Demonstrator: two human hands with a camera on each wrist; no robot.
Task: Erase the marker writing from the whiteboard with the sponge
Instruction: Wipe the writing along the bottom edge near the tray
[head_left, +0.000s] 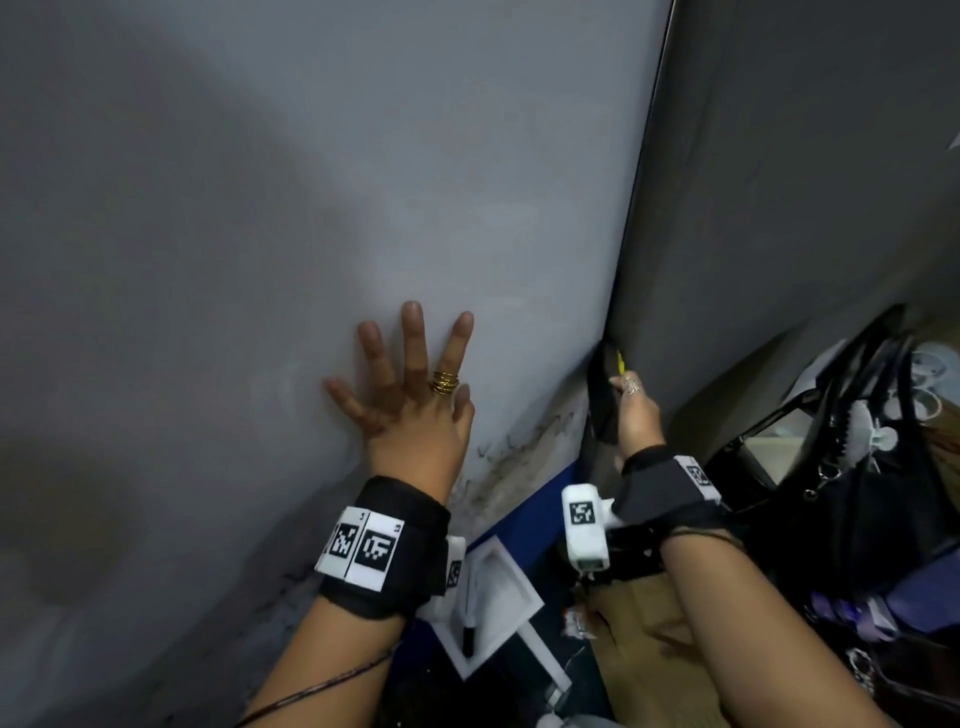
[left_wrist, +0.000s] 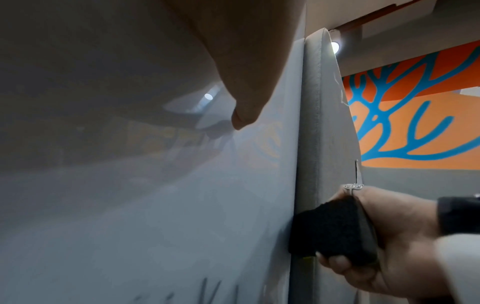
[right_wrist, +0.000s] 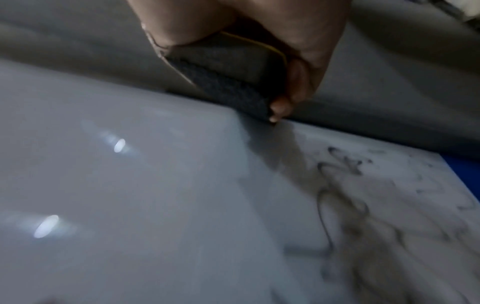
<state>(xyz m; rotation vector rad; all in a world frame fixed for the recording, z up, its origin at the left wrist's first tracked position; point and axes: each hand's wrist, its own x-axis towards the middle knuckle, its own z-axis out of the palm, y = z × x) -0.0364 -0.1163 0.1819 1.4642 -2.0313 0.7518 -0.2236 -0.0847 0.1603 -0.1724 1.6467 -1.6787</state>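
Observation:
The whiteboard (head_left: 311, 182) stands upright and fills most of the head view. My left hand (head_left: 410, 395) lies flat on it with fingers spread, a gold ring on one finger. My right hand (head_left: 631, 415) grips a dark sponge (head_left: 602, 400) with a yellow backing at the board's right edge. In the left wrist view the sponge (left_wrist: 327, 228) touches that edge, held by the right hand (left_wrist: 384, 236). Smeared black marker writing (head_left: 519, 452) sits low on the board near its bottom right corner; in the right wrist view the writing (right_wrist: 350, 205) lies just below the sponge (right_wrist: 228, 82).
A grey padded partition (head_left: 779, 182) stands right of the board. Below lie a blue surface (head_left: 530, 514), a white foam tray (head_left: 493, 597) with a black marker (head_left: 469, 631), brown cardboard (head_left: 639, 634) and a black bag (head_left: 857, 467) at the right.

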